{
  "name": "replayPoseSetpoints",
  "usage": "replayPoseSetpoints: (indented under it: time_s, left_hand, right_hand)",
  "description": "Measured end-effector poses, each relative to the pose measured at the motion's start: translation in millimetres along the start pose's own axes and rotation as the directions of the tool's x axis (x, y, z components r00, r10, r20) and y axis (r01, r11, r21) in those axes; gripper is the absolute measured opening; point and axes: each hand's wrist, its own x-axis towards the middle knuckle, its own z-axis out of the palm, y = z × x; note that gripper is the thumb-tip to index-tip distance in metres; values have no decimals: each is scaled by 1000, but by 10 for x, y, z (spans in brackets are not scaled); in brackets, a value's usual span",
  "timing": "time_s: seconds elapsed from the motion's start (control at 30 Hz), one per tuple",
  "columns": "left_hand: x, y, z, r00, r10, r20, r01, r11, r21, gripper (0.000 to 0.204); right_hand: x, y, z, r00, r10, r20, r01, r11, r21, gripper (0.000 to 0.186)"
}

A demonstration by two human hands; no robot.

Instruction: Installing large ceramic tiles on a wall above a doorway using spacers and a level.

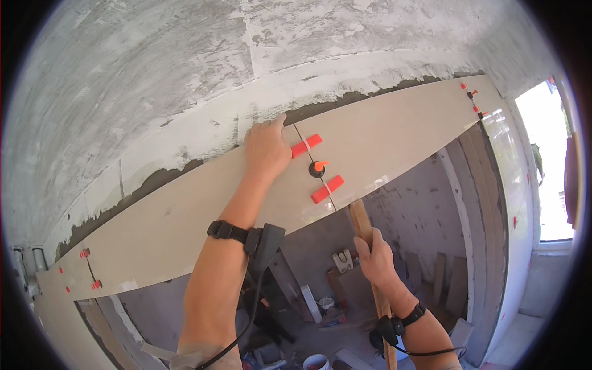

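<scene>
Two bare hands are counted: one left hand [267, 147] and one right hand [377, 259]. Two black wrist straps [229, 231] and two thin black cables [256, 308] are seen. One long brown wooden batten [361, 219] is shown. Two long, smooth beige panels [185, 222] are divided by one dark central seam, at which two flat red plastic wedges [327, 189] and one round black disc with an orange lever [316, 173] are found. Two small red clips [96, 284] are counted at the left joint. One bright window [550, 179] is seen. The small red and orange fixings [475, 109] at the right joint cannot be counted surely.
</scene>
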Motion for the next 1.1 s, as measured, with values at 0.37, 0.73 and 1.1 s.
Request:
replayPoseSetpoints:
  time_s: [0.37, 0.73, 1.1]
  left_hand:
    - [-1546, -101, -794, 958, 158, 239, -204, 962, 179, 95]
    - [-1797, -466, -1000, 970, 141, 197, -199, 927, 319, 113]
    - [-1825, -552, -1000, 970, 157, 186, -216, 909, 356, 111]
  right_hand:
    - [71, -464, -275, 855, -438, -278, 383, 894, -231, 39]
    - [1545, -1851, 1135, 618, -786, -23, 667, 540, -514, 41]
    - [1495, -1864, 1264, 628, -771, -101, 641, 587, -494, 37]
